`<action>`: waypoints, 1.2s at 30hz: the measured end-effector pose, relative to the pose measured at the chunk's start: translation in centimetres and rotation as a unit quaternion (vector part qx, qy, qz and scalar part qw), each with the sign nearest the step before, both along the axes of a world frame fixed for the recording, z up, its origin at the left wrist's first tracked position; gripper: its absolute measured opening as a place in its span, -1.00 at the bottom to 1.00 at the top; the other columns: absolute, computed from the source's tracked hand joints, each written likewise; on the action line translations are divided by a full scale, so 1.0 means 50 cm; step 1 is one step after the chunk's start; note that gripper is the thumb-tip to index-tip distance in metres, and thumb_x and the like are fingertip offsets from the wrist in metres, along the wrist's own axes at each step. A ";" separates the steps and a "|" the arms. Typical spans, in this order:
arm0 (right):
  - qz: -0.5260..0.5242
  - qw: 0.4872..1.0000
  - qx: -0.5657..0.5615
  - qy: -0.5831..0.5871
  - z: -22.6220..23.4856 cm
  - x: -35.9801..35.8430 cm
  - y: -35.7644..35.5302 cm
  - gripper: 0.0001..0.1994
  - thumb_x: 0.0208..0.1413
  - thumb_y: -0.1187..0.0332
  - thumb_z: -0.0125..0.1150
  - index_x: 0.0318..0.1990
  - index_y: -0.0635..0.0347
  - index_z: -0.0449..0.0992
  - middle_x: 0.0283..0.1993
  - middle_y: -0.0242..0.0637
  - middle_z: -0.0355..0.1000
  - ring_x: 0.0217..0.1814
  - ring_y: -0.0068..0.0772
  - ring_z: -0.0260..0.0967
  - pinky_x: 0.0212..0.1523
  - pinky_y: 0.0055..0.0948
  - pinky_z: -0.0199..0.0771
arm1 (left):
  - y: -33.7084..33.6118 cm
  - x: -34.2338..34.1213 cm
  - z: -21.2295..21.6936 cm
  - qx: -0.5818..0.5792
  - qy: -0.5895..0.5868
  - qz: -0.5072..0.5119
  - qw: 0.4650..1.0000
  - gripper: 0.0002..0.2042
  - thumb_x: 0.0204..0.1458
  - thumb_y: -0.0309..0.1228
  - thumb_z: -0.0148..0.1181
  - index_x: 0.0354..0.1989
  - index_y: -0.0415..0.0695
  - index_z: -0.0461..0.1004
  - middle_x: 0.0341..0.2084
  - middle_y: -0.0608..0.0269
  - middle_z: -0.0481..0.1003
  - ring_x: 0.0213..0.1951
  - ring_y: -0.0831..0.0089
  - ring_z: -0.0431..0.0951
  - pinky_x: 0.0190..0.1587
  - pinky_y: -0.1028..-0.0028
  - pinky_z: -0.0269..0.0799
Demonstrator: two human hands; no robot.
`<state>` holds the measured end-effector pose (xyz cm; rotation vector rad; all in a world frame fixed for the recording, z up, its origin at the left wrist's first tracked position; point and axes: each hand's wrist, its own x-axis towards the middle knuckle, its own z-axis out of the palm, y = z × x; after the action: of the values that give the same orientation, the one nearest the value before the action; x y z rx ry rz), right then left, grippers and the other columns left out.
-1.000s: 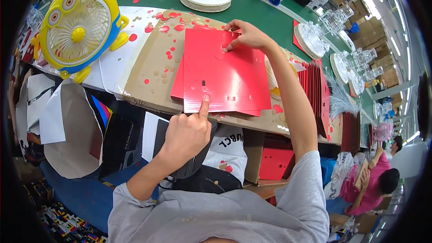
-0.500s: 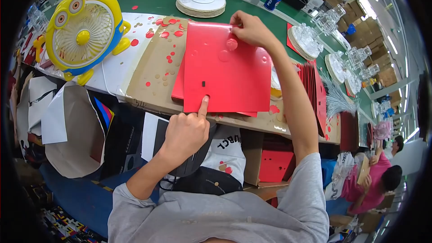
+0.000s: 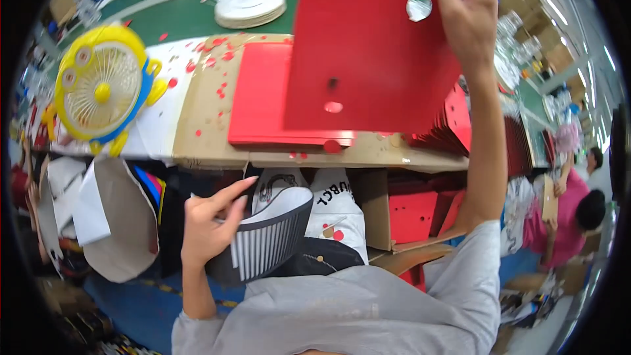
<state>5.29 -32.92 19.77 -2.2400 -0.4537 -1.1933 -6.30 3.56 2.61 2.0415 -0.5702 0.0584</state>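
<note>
A punched red card sheet (image 3: 368, 46) hangs lifted above the red stack (image 3: 269, 102) on the cardboard mat (image 3: 204, 118), pinched at its top edge by the right hand (image 3: 463, 16). The left hand (image 3: 207, 227) hovers below the bench, fingers loosely curled, holding nothing. A yellow fan (image 3: 98, 92) stands left.

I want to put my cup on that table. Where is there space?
Bare green tabletop lies between the yellow fan and the white plates. The brown cardboard left of the red sheet stack is open but dotted with red scraps. The right side is crowded.
</note>
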 end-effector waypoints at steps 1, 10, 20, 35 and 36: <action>0.043 0.999 0.015 0.003 0.029 0.003 -0.012 -0.67 0.19 0.17 0.25 -0.10 0.28 0.64 -0.23 -0.23 0.63 -0.20 -0.45 0.53 -0.10 -0.43 0.49 | 0.026 -0.005 0.011 0.009 0.034 0.031 0.999 -0.64 0.00 -0.65 0.21 0.01 -0.17 0.62 -0.80 0.33 0.25 -0.74 0.72 0.18 -0.62 0.60 0.08; -0.153 0.920 0.213 0.290 -0.147 0.006 -0.551 -0.72 0.22 0.09 0.23 -0.31 0.09 0.65 -0.58 -0.62 0.16 -0.50 -0.73 0.03 -0.45 -0.57 0.02 | 0.397 -0.051 -0.178 -0.489 -0.010 -0.306 0.817 -0.32 0.26 0.01 0.08 0.38 -0.26 0.16 -0.51 0.33 0.42 -0.55 0.65 0.28 -0.50 0.48 0.23; -0.176 0.937 0.108 0.283 -0.470 0.035 -0.616 -0.71 0.26 0.25 0.17 -0.12 0.33 0.64 -0.07 -0.18 0.53 0.02 -0.26 0.44 0.13 -0.43 0.32 | 0.196 0.420 -0.016 -0.139 -0.096 0.492 0.854 -0.53 0.25 -0.06 0.13 -0.16 -0.33 0.63 -0.26 0.15 0.64 -0.16 0.43 0.55 -0.01 0.40 0.39; -0.157 0.951 0.122 0.238 -0.473 0.003 -0.602 -0.76 0.19 0.33 0.26 -0.11 0.32 0.64 -0.04 -0.13 0.55 0.08 -0.22 0.46 0.09 -0.39 0.39 | -0.072 0.608 0.034 0.069 -0.285 0.370 0.882 -0.50 0.01 -0.22 0.36 0.10 -0.20 0.47 0.06 -0.06 0.48 0.12 0.00 0.44 0.22 0.18 0.27; -0.170 0.955 0.089 0.226 -0.464 0.003 -0.589 -0.78 0.21 0.33 0.23 -0.15 0.31 0.64 -0.11 -0.09 0.56 -0.02 -0.18 0.49 0.01 -0.36 0.43 | -0.110 0.683 0.057 0.006 -0.260 0.325 0.909 -0.43 0.01 -0.16 0.38 0.13 -0.26 0.45 0.08 -0.09 0.47 0.15 0.01 0.43 0.25 0.22 0.25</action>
<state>5.46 -62.35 -3.43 -2.3899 0.2193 -0.7915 27.87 -1.95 5.47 2.1460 -0.1738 1.0188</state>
